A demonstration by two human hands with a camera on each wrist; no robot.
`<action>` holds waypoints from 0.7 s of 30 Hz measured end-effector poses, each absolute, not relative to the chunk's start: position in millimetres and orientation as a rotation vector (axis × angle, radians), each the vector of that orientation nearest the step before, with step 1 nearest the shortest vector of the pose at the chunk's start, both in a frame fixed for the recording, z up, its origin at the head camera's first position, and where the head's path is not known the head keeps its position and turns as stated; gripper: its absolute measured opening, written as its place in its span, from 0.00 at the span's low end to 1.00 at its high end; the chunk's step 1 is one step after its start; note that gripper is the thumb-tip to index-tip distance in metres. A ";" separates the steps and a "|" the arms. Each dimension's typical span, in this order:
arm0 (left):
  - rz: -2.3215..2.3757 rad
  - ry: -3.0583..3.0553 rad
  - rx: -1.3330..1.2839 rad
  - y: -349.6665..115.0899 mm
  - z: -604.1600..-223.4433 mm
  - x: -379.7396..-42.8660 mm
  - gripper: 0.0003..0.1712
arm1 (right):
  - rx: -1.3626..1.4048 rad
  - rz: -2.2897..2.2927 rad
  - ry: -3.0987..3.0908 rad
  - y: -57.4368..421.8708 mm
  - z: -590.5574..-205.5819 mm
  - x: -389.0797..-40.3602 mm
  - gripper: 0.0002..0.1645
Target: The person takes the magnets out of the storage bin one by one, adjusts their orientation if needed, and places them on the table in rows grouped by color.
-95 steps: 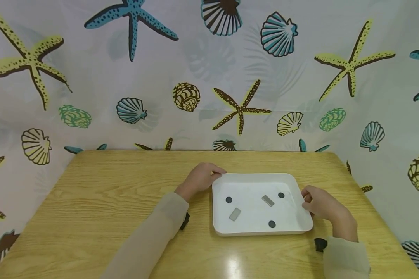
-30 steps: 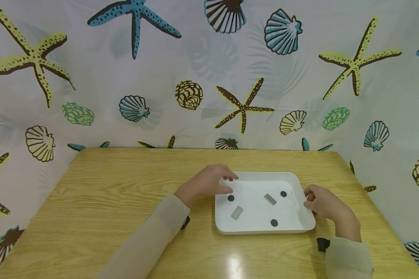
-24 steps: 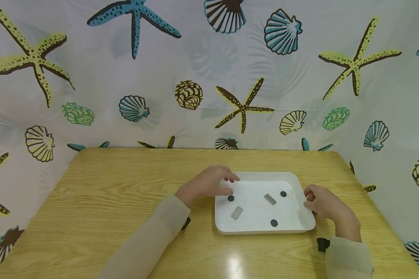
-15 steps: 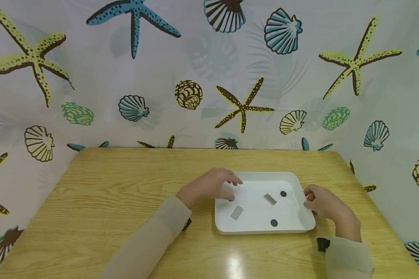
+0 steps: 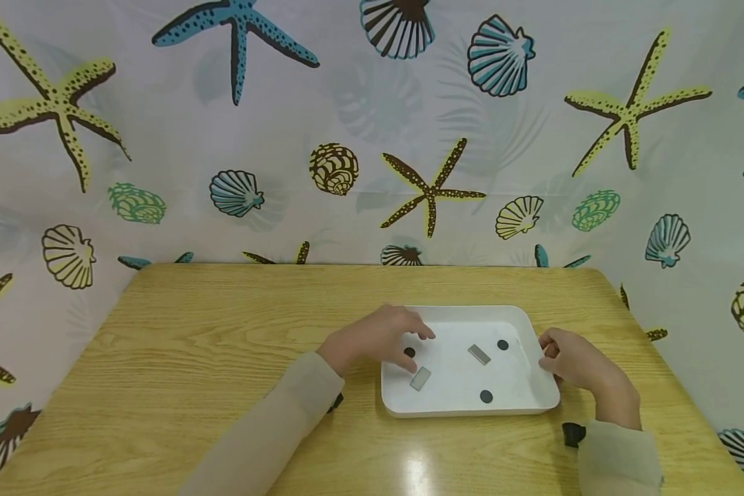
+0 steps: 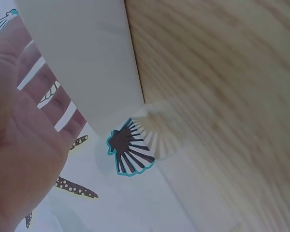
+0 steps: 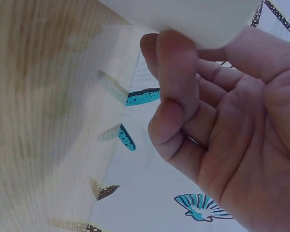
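Note:
A shallow white tray (image 5: 449, 386) sits on the table in the head view. Inside it lie several small flat pieces: a grey rectangle (image 5: 420, 379) at the left, another grey rectangle (image 5: 479, 354) near the middle, and dark discs (image 5: 486, 397). My left hand (image 5: 378, 337) hovers over the tray's left part, thumb and fingers spread apart and holding nothing. Its thumb tip appears close to the left rectangle; whether they touch is unclear. My right hand (image 5: 575, 362) pinches the tray's right rim, with curled fingers (image 7: 176, 63) against the wall in the right wrist view.
The wooden table (image 5: 223, 324) extends left of the tray and in front of it. A white cloth (image 5: 273, 124) printed with shells and starfish hangs behind and along both sides. Black wrist straps (image 5: 573, 435) show at the sleeves.
My left hand has let go of the tray's far left corner, spread its fingers and come over the tray, then nearer the front. My right hand keeps its hold on the rim.

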State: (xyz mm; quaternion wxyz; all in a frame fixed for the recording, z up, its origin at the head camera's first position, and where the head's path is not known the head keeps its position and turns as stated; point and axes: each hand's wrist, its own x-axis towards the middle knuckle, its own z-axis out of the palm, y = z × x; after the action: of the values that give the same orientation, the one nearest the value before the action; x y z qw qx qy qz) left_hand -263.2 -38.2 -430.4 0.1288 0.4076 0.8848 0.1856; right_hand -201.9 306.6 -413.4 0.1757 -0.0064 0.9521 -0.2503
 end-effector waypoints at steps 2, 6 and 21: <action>0.527 2.568 1.180 -37.2 -430.4 -262.3 0.34 | -0.020 -0.710 2.699 306.6 -413.5 -201.9 0.17; 0.522 2.551 1.165 -35.9 -431.2 -260.8 0.35 | -0.020 -0.709 2.701 306.7 -413.6 -202.0 0.17; 0.496 2.516 1.170 -30.8 -438.1 -257.7 0.33 | -0.014 -0.702 2.703 306.6 -413.3 -202.1 0.17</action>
State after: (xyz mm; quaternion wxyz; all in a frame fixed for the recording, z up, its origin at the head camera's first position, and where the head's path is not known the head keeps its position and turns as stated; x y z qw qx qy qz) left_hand -257.7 -30.8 -438.1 0.1606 0.4095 0.8811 0.1738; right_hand -202.1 306.6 -413.3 0.1736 -0.0048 0.9532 -0.2475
